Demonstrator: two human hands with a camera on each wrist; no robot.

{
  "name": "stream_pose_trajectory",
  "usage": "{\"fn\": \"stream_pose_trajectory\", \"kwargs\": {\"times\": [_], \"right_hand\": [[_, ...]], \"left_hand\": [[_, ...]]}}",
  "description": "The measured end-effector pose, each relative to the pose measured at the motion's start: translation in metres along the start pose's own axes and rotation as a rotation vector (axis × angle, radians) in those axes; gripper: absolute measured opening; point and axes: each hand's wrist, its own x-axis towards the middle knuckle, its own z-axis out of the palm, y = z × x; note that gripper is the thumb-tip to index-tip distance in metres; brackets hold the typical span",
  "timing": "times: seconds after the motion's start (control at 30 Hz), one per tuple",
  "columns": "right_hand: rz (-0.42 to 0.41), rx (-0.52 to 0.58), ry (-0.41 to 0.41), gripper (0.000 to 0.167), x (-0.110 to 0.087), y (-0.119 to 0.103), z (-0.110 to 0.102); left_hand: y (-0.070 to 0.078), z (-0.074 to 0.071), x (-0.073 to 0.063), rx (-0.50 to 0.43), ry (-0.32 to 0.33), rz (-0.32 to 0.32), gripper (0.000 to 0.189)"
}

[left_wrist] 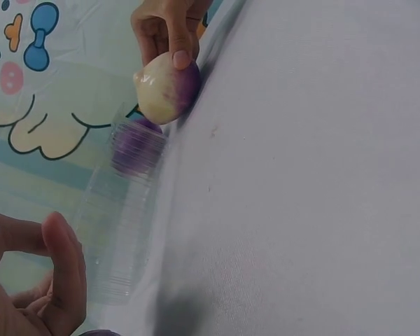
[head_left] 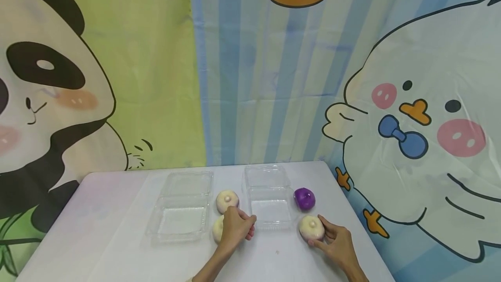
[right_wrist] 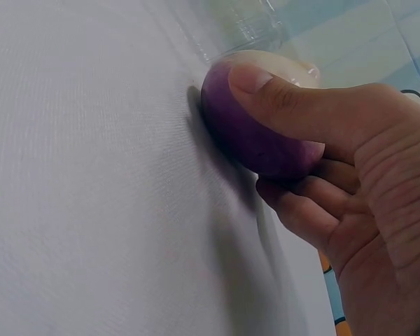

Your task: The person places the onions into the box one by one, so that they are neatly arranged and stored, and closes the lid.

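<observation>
My right hand grips a white and purple turnip between thumb and fingers, close over the table. Its purple side faces the wrist in the right wrist view, and its pale side with a small root nub points up in the head view. Behind it lies another turnip, purple side up. My left hand hovers left of the right clear box with fingers loosely bent and nothing between them. It partly covers a pale turnip; another turnip sits just behind that one.
Two clear plastic boxes with lids folded back, the left box and the right box, stand on the white table. A cartoon-printed curtain hangs along the table's back edge.
</observation>
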Motion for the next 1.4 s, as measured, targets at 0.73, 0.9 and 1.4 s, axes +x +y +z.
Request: {"fn": "stream_pose_trajectory", "kwargs": {"times": [0.73, 0.9, 1.4], "right_hand": [[0.022, -0.031, -0.001, 0.095, -0.002, -0.007, -0.006], [0.016, -0.031, 0.003, 0.094, -0.001, -0.007, -0.009], [0.012, -0.02, 0.012, 0.093, -0.002, -0.001, -0.014]], "left_hand": [[-0.008, 0.005, -0.006, -0.015, -0.009, 0.016, 0.023], [-0.007, 0.005, -0.007, -0.002, -0.001, 0.021, 0.023], [-0.007, 0.007, -0.009, 0.004, 0.028, 0.017, 0.021]]}}
